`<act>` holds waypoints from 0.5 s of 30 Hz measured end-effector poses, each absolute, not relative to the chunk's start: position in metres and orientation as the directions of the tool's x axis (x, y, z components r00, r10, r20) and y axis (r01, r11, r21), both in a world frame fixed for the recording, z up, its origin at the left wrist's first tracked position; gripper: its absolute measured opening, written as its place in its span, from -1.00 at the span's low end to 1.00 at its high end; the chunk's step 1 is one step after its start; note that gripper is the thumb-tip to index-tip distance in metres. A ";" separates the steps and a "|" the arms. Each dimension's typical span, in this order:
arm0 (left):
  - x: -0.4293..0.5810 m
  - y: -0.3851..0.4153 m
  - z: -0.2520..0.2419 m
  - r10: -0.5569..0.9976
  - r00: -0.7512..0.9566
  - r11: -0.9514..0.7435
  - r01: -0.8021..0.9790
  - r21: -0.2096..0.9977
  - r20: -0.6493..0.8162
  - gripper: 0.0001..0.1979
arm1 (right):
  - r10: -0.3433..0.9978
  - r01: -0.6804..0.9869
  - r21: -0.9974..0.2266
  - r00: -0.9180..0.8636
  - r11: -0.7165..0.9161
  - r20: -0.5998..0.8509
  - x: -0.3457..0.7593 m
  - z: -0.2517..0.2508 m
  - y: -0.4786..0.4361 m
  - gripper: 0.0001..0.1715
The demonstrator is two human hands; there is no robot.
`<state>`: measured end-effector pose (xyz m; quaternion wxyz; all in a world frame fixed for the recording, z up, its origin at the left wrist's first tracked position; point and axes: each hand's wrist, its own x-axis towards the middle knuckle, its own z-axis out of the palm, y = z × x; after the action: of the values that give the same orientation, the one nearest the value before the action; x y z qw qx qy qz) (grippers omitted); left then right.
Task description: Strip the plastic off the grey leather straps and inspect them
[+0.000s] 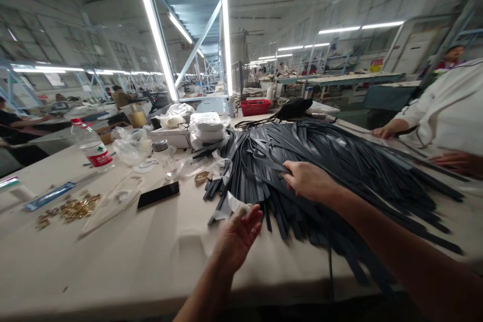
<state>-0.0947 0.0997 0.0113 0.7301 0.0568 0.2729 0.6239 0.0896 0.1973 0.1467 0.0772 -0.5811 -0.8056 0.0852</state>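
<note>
A large heap of long dark grey straps (271, 191) spreads over the pale table. My right hand (311, 181) reaches into the middle of the heap, thumb and fingers closed on a dark strap (269, 163). At the heap's near left edge, my left hand (237, 236) is turned partly palm up with its fingers curled. A thin white piece (233, 202), like paper or cloth, sticks out from between its thumb and fingers. Whether it is paper or cloth cannot be made out.
Left on the table (151, 261) lie a black phone (158, 196), small gold-coloured metal parts (79, 207), a glass jar (165, 161) and a water bottle (92, 146). White wrapped bundles (209, 128) and a red basket (255, 107) stand behind. A co-worker in a white top (449, 105) is at the right.
</note>
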 end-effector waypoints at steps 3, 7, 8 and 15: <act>-0.059 0.119 0.013 0.962 0.194 0.257 -0.883 0.392 -0.192 -0.85 | 0.937 0.930 -0.115 -0.347 0.348 0.034 0.089 0.135 0.156 -0.82; -0.040 0.137 0.025 0.965 0.204 0.251 -0.900 0.357 -0.165 -0.83 | 0.930 0.932 -0.051 -0.362 0.360 -0.062 0.106 0.112 0.116 -0.75; -0.040 0.140 0.028 0.967 0.170 0.228 -0.911 0.344 -0.191 -0.85 | 0.928 0.932 -0.076 -0.361 0.355 -0.091 0.115 0.104 0.107 -0.75; -0.074 0.131 0.026 0.944 -0.191 -0.063 -0.906 0.419 -0.271 -0.91 | 0.928 0.868 -0.463 -0.305 0.179 -0.213 0.214 0.012 0.038 -0.77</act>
<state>-0.0743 0.1308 0.0262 0.6351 0.0370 0.2556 0.7280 0.2138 0.0379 0.0116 0.0584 -0.5867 -0.7655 0.2576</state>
